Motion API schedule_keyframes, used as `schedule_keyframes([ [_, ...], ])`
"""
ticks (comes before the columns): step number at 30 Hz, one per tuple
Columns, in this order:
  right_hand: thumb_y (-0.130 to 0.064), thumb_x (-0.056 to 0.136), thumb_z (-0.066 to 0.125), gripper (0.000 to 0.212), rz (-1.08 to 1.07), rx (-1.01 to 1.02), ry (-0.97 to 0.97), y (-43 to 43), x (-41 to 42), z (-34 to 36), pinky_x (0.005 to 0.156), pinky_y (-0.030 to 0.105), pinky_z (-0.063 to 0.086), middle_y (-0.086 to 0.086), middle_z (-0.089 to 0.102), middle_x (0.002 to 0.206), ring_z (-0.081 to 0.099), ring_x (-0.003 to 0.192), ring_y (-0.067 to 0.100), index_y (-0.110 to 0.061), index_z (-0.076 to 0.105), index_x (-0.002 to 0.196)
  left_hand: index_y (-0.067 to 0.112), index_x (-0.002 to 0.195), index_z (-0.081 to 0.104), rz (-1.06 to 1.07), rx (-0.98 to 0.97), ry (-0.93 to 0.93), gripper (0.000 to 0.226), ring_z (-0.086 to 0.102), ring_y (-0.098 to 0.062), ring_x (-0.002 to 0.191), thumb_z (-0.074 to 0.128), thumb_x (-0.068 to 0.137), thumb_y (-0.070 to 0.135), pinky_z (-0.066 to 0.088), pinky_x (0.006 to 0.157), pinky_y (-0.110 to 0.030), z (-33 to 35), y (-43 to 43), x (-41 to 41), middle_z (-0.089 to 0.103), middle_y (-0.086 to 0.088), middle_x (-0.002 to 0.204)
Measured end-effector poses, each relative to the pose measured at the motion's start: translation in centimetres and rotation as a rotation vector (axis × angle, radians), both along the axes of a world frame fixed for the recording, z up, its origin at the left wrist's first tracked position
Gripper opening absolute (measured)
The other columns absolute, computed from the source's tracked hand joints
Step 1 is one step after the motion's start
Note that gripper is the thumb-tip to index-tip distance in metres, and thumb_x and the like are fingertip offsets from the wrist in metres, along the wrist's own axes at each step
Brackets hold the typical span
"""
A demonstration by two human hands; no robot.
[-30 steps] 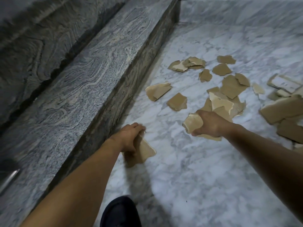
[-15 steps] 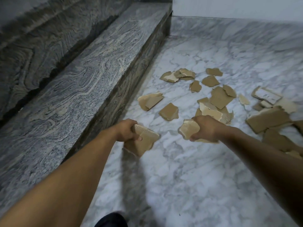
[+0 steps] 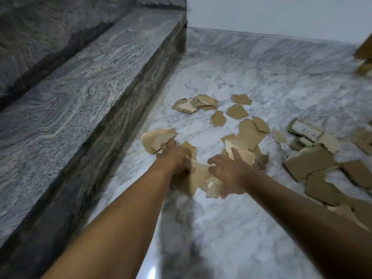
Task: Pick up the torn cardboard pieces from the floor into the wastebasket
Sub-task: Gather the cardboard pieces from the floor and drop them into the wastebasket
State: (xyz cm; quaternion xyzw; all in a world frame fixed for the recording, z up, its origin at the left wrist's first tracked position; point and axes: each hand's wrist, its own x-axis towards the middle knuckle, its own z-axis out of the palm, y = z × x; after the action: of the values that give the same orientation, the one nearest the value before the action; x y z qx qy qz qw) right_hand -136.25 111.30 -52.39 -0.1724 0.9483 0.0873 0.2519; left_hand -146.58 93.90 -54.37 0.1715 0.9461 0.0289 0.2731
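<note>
Torn brown cardboard pieces lie scattered on the white marble floor point(image 3: 231, 228). My left hand point(image 3: 174, 158) grips a large cardboard piece point(image 3: 186, 183) under its palm, and its fingertips touch another torn piece point(image 3: 156, 137) lying near the step. My right hand point(image 3: 229, 172) holds a pale torn piece point(image 3: 213, 188) beneath it, with its index finger stretched onto a light piece point(image 3: 242, 152) in the middle pile. The two held pieces overlap between my hands. More pieces lie further back point(image 3: 201, 102) and in a heap at the right point(image 3: 310, 162). No wastebasket is in view.
A grey granite step point(image 3: 90, 93) runs along the left, with a second riser above it. A white wall point(image 3: 271, 15) closes the far side. A brown object point(image 3: 365, 55) shows at the right edge. Bare marble lies in front of me.
Both hands moved forward and closer together, each still holding its piece. The left fingers now reach the piece by the step; the right index finger now lies on the middle pile. The view tilted up.
</note>
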Motion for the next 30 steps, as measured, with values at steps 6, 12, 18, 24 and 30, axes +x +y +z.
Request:
schedule_keyframes([
  [6,-0.056,0.063,0.083,0.089,-0.034,-0.039,0.093,0.4,0.1,-0.6,0.113,0.066,0.007,-0.002,0.05,0.122,0.051,0.119,0.024,-0.023,0.037,0.13,0.024,0.119,0.056,0.064,0.131,-0.016,0.056,0.049,-0.034,0.122,0.077,0.074,0.049,0.046,0.096,-0.042,-1.0,0.4,0.1,0.057,-0.009,0.128],
  [12,-0.054,0.069,0.082,0.073,-0.079,-0.075,0.008,0.4,0.4,-0.1,0.107,0.048,0.025,0.002,0.049,0.124,0.053,0.118,0.022,-0.022,0.054,0.128,0.016,0.117,0.043,0.165,0.428,-0.057,0.043,0.056,-0.024,0.099,0.07,0.088,0.034,0.043,0.079,-0.031,-0.2,-2.0,1.3,0.061,-0.005,0.105],
  [18,-0.048,0.072,0.083,0.053,-0.179,-0.25,-0.014,0.4,1.0,0.2,0.086,0.034,0.043,-0.005,0.064,0.113,0.063,0.104,0.018,-0.024,0.058,0.112,0.014,0.128,0.03,0.328,0.57,-0.038,0.061,0.054,-0.022,0.091,0.075,0.087,0.019,0.041,0.072,-0.03,2.9,-6.6,-0.7,0.053,-0.007,0.104],
  [24,-0.051,0.061,0.088,0.061,-0.504,-0.466,-0.078,2.5,-0.2,1.6,0.084,0.031,0.047,-0.013,0.061,0.1,0.059,0.096,0.014,-0.028,0.062,0.111,0.009,0.096,0.071,0.358,0.534,-0.143,0.021,0.067,-0.027,0.094,0.079,0.084,0.024,0.054,0.082,-0.034,3.6,-7.0,-5.3,0.072,-0.014,0.105],
  [30,-0.042,0.061,0.094,0.061,-0.93,-0.575,-0.099,7.8,-1.7,3.1,0.09,0.039,0.056,0.004,0.072,0.103,0.068,0.097,0.022,-0.011,0.072,0.109,0.027,0.123,0.058,0.187,-0.027,0.014,0.083,0.03,-0.041,0.133,0.066,0.06,0.08,0.035,0.106,-0.051,-0.2,-4.5,-6.9,0.03,-0.013,0.141],
])
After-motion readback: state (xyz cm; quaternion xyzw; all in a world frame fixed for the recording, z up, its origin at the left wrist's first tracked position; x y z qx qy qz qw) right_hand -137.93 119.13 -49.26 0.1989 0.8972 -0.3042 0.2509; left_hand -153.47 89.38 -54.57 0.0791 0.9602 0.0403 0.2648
